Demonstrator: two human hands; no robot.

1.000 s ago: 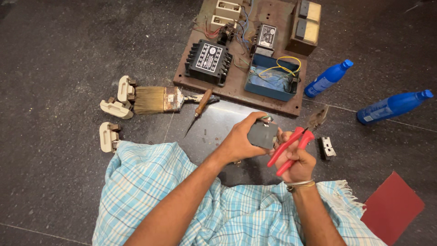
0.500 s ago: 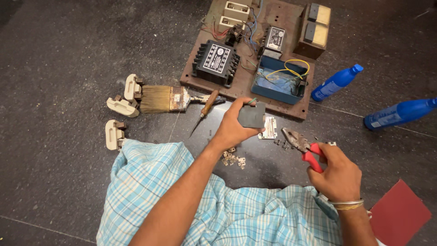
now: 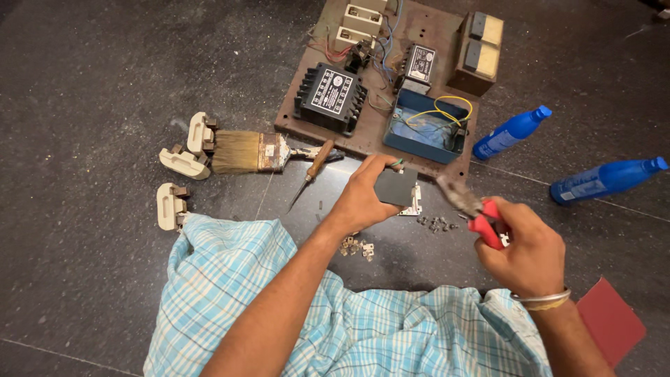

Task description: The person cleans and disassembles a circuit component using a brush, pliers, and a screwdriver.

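Red-handled pliers (image 3: 474, 213) sit closed in my right hand (image 3: 527, 248), nose pointing to ten o'clock at the grey block (image 3: 396, 187) pinched in my left hand (image 3: 363, 199), just apart, above the loose bits (image 3: 436, 223) on the floor (image 3: 105, 84).

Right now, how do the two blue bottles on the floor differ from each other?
The nearer blue bottle lies further right, looks longer, and points its cap right. The farther blue bottle lies beside the wooden board, looks shorter, and points its cap up-right. Both are blue, capped, lying on the dark floor, and untouched by either hand.
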